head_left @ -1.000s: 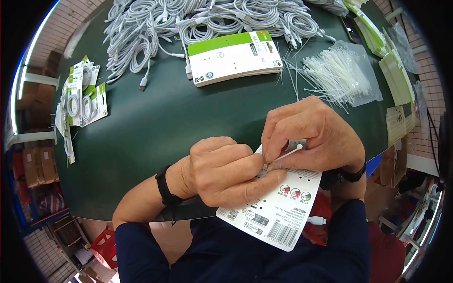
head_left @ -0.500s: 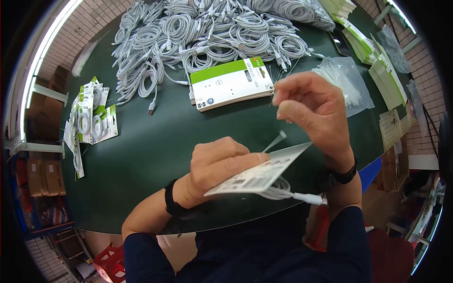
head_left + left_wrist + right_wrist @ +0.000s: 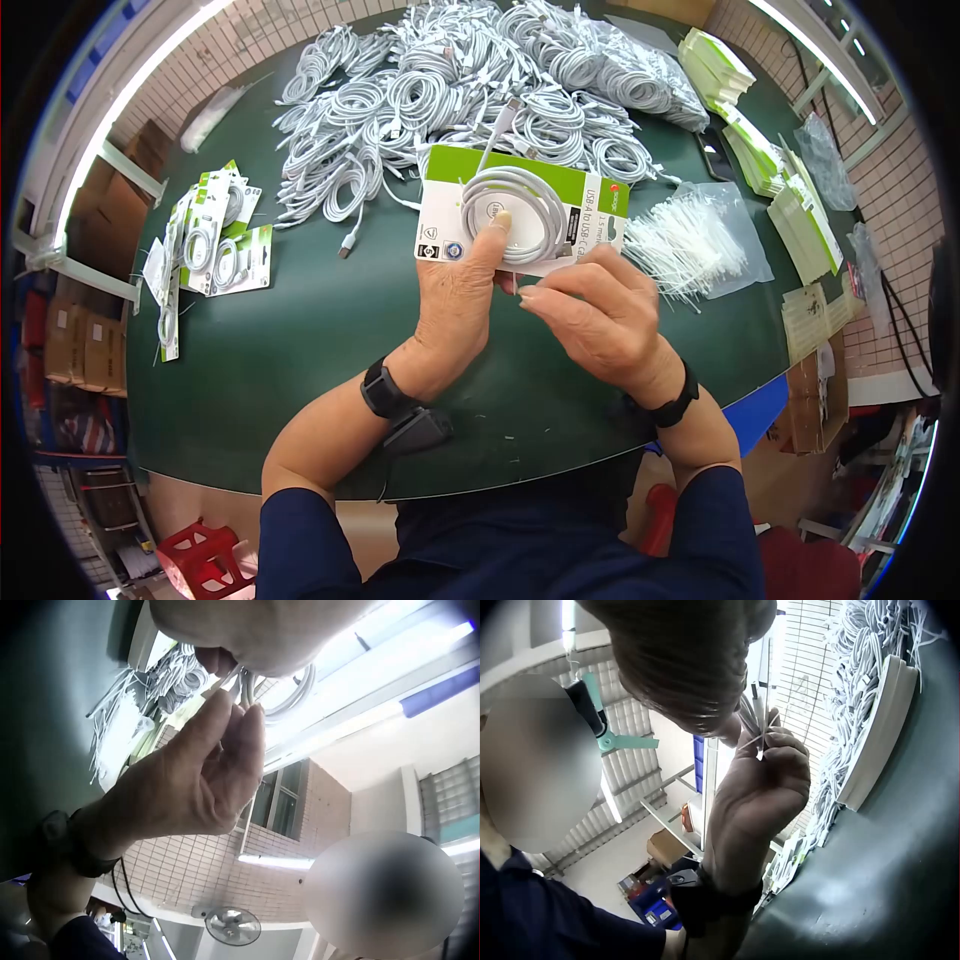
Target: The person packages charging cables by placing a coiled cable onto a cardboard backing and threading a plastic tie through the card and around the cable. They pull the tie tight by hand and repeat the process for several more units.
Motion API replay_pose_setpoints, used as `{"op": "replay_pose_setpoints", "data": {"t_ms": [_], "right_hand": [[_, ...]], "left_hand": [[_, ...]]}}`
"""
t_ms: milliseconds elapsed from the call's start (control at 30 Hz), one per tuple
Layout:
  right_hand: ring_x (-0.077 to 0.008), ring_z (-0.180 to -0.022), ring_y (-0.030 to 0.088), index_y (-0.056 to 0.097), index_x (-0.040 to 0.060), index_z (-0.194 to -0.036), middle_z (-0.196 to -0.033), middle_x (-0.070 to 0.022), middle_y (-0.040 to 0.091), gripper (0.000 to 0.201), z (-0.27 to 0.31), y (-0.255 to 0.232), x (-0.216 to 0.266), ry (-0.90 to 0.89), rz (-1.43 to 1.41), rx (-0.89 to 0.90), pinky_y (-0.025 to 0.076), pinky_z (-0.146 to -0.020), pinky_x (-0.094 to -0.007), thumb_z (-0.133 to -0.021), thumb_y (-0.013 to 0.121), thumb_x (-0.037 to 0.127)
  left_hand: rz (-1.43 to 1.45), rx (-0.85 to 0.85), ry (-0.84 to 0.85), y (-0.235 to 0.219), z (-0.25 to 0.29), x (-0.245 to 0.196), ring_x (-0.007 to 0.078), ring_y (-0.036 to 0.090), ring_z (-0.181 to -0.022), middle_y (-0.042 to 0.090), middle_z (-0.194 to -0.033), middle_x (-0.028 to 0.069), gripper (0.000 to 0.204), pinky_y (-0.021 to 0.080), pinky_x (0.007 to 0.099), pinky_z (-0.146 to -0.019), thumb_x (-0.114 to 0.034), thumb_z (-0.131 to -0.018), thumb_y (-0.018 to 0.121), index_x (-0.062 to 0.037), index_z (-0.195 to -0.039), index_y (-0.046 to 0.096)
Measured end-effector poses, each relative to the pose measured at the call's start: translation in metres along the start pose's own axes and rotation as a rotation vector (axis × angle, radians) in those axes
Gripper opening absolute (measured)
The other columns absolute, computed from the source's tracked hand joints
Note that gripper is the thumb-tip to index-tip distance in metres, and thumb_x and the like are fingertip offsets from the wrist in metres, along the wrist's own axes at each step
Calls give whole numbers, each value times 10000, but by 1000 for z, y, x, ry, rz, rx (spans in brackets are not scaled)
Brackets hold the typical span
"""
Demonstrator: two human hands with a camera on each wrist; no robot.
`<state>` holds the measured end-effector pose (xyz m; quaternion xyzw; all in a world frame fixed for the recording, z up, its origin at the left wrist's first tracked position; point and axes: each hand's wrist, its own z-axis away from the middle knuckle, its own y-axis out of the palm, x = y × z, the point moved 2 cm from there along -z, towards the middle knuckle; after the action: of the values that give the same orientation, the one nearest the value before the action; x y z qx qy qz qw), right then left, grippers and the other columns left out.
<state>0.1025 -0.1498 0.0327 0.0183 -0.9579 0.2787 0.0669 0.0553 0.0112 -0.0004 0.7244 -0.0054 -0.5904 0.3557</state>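
My left hand (image 3: 455, 300) holds a green and white packaging card (image 3: 440, 215), thumb across its printed front and fingers behind. On that front lies a coiled light-grey USB cable (image 3: 551, 225), one plug sticking up past the card's top edge. My right hand (image 3: 605, 315) is at the card's lower edge, thumb and forefinger together in a pinch on a thin white cable tie. In the right wrist view the cable tie (image 3: 754, 741) crosses in front of the left fingers. The back of the card is hidden in the head view.
A large pile of grey cables (image 3: 420, 90) spreads across the far table. Loose cable ties (image 3: 690, 245) spill from a clear bag on the right, near a phone (image 3: 715, 155) and card stacks (image 3: 800, 225). Carded cables (image 3: 245, 270) lie left. Another card stack (image 3: 877, 735) stands near the pile.
The card has been raised and turned from its printed back to its front, showing the coil. My right hand left the tie, lifted away, and has come back to the card's lower edge.
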Motion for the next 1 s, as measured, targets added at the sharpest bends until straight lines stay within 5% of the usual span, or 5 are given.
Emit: {"op": "replay_pose_setpoints", "data": {"t_ms": [167, 467, 767, 1000], "right_hand": [[-202, -733, 608, 767, 85, -1007, -874, -5, 652, 322, 6, 5, -8, -35, 180, 19, 507, -591, -334, -686, 780, 63], [-192, -705, 611, 758, 61, -969, -866, -12, 647, 276, 7, 9, -4, -26, 277, 29, 487, -588, -326, -694, 773, 69], [-195, -686, 618, 740, 39, -943, -892, -58, 668, 269, 11, 12, 5, -135, -60, 25, 493, -561, -318, -678, 788, 42], [-213, -735, 640, 733, 61, -965, -916, -50, 659, 283, 11, 19, -1, -33, -37, 67, 542, -590, -336, -691, 788, 11]], "left_hand": [[58, -32, -7, 10, 3, 11, 97, 664, -892, 676, -1108, 30, 305, 522, 246, -610, -70, -992, 693, -61, -1279, 591], [61, -18, 82, 14, 3, 12, 90, 646, -952, 666, -1135, 35, 312, 538, 263, -717, -68, -983, 712, -48, -1268, 586], [-31, -62, 45, 9, -4, 2, 67, 610, -678, 672, -920, 14, 201, 488, 236, -532, -105, -983, 728, -45, -1149, 630], [-42, -35, 8, 10, -3, 4, 66, 600, -671, 667, -925, 20, 219, 479, 229, -531, -110, -982, 733, -38, -1154, 618]]}}
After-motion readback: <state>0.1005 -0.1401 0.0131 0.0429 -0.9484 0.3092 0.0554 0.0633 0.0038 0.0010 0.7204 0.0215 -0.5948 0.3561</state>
